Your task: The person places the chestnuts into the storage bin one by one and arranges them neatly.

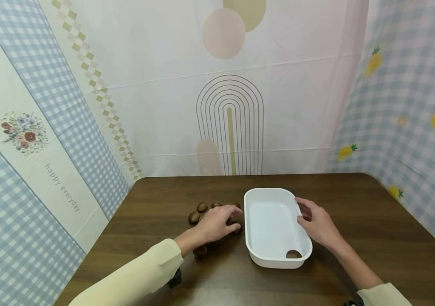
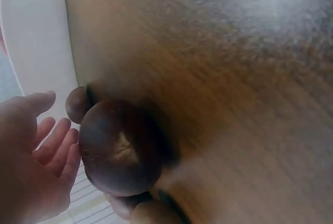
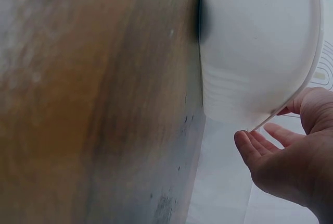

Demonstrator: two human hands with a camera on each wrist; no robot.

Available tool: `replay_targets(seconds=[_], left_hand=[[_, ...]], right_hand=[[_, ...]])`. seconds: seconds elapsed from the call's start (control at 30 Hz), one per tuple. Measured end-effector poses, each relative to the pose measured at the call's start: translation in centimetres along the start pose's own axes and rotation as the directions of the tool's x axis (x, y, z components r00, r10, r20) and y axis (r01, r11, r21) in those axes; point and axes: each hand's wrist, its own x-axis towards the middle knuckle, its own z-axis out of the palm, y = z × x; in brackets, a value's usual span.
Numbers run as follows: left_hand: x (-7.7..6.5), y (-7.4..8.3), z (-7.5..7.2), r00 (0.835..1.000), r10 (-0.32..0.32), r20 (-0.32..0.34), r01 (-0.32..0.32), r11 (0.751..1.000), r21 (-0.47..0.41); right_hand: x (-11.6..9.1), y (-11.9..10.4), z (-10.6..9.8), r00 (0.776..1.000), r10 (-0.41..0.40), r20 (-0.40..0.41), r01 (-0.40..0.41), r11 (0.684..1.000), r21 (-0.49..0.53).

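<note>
My left hand (image 1: 217, 223) reaches over the mushrooms beside the tray, its thumb and fingers apart. In the left wrist view, the left hand (image 2: 39, 156) has loosely bent fingers. A small brown mushroom (image 2: 77, 104) shows just past its fingertips, and a large one with a pale mark (image 2: 119, 148) is closer to the camera. With thumb and fingers at the right side of the white tray (image 1: 278, 263), my right hand (image 1: 317, 223) holds its rim; the right wrist view shows the hand (image 3: 291, 156) at the tray wall (image 3: 260, 41). One mushroom (image 1: 293, 254) lies inside, at the near end.
Several brown mushrooms (image 1: 194, 218) are grouped left of the tray, partly hidden by my left hand and forearm. They lie on a dark wooden table (image 1: 156, 199). Patterned cloth (image 1: 156, 123) hangs behind the table and along both sides.
</note>
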Motion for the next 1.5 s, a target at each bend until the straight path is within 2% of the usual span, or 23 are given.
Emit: replay_targets(seconds=[0.73, 1.5], left_hand=[[-0.6, -0.7, 1.5, 1.000, 0.010, 0.009, -0.010, 0.999, 0.042], [-0.5, -0.8, 1.3, 0.999, 0.038, -0.005, -0.037, 0.997, 0.065]], right_hand=[[-0.5, -0.4, 0.1, 1.000, 0.009, -0.009, -0.009, 1.000, -0.011], [-0.4, -0.3, 0.1, 1.000, 0.007, -0.006, -0.007, 1.000, -0.010]])
